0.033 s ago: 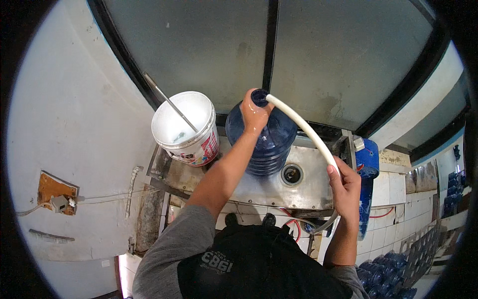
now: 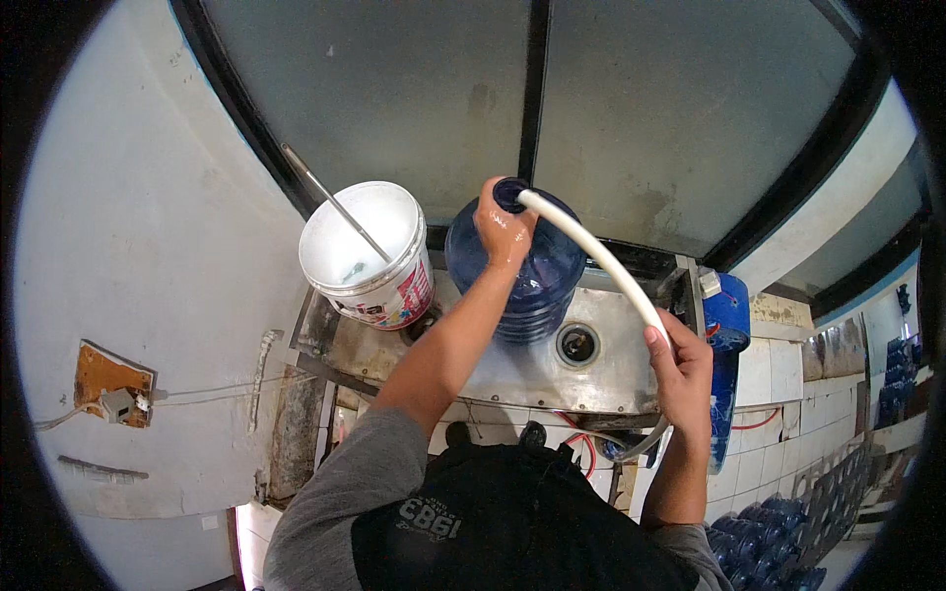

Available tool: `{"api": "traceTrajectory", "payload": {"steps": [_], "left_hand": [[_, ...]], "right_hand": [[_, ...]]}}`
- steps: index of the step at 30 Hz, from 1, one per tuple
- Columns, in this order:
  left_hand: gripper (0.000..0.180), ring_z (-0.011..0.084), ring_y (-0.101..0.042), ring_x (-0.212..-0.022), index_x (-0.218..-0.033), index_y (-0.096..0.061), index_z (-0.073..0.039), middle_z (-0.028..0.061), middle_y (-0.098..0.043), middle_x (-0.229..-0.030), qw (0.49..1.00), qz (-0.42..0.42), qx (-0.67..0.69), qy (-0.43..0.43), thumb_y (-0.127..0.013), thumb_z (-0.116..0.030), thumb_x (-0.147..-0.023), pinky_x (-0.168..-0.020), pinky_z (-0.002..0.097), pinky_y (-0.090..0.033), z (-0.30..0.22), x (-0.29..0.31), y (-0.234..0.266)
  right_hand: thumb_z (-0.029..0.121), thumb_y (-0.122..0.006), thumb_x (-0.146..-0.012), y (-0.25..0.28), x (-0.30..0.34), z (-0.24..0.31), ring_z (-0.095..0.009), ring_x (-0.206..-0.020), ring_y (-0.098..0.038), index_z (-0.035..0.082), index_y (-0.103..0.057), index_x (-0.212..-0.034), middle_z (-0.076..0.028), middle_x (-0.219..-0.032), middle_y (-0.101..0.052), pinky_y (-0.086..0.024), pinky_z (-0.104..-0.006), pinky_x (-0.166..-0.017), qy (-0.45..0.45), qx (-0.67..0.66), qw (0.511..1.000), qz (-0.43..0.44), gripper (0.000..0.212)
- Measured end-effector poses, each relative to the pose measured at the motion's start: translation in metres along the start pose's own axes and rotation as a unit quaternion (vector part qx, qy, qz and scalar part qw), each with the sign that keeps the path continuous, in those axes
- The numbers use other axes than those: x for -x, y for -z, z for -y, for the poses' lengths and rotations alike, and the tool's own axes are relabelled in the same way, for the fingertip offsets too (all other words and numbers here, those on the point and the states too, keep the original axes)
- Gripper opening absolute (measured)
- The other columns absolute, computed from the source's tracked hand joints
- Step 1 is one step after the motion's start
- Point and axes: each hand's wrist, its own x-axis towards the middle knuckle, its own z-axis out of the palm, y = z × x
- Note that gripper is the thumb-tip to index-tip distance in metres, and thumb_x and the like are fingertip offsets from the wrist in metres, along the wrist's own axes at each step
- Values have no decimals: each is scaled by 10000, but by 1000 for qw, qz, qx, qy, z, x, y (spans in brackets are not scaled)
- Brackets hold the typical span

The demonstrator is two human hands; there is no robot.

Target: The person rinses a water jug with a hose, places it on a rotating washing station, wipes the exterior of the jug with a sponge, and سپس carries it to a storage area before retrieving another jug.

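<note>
A large blue water jug (image 2: 545, 295) stands upright on a steel sink top (image 2: 621, 384). My left hand (image 2: 504, 231), wet, is wrapped round the jug's neck. The end of a cream-white hose (image 2: 601, 254) is at the jug's mouth (image 2: 508, 193); how far it goes in I cannot tell. My right hand (image 2: 682, 366) grips this hose farther down, to the right of the drain hole (image 2: 577, 345). From there the hose bends down toward the front edge of the sink top.
Left of the jug stands a white bucket (image 2: 357, 286) with a long metal rod (image 2: 335, 202) leaning in it. Behind rise dark-framed frosted panes (image 2: 680, 118). A blue container (image 2: 726, 313) is at the right. Several blue jugs (image 2: 764, 542) lie at the lower right.
The hose end has shifted slightly left, farther over the jug's mouth. The jug's neck and my left hand have moved a touch left. My right hand has hardly moved.
</note>
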Motion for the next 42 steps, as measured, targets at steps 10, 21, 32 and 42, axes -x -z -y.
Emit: {"api": "traceTrajectory", "payload": {"steps": [10, 21, 32, 42], "left_hand": [[546, 210, -696, -949, -1129, -626, -93, 82, -728, -1009, 970, 238, 57, -5, -882, -3, -655, -878, 355, -548, 48, -54, 4], [423, 218, -632, -1009, -1165, -593, -67, 73, -664, -1025, 929, -104, 337, 107, -793, 37, -807, -1003, 366, -490, 57, 28, 155], [524, 245, -661, -1081, -1210, -666, -8, 133, -689, -1168, 914, 222, -126, 316, -911, -166, -775, -935, 380, -534, 75, 106, 364], [810, 367, -740, -938, -1120, -718, 68, 249, -754, -998, 589, 667, -318, 326, -930, -453, -537, -830, 432, -577, 162, 111, 343]], "right_hand": [[181, -670, -1031, -9, 1, 10, -45, -752, -478, -22, -700, -1251, 50, -826, -599, -396, -225, -657, -3, 44, 999, 16, 301], [207, -658, -1040, 4, -1, -40, -45, -770, -457, -18, -712, -1197, 59, -849, -577, -367, -223, -677, -71, 29, 997, 0, 279], [271, -662, -1038, 25, -1, -111, -90, -862, -527, -43, -712, -1168, 5, -892, -633, -445, -268, -792, -167, 97, 981, -1, 343], [255, -644, -1045, -43, 31, -70, -82, -757, -589, 22, -706, -1225, -65, -819, -688, -493, -291, -685, -116, 118, 967, 195, 301]]}}
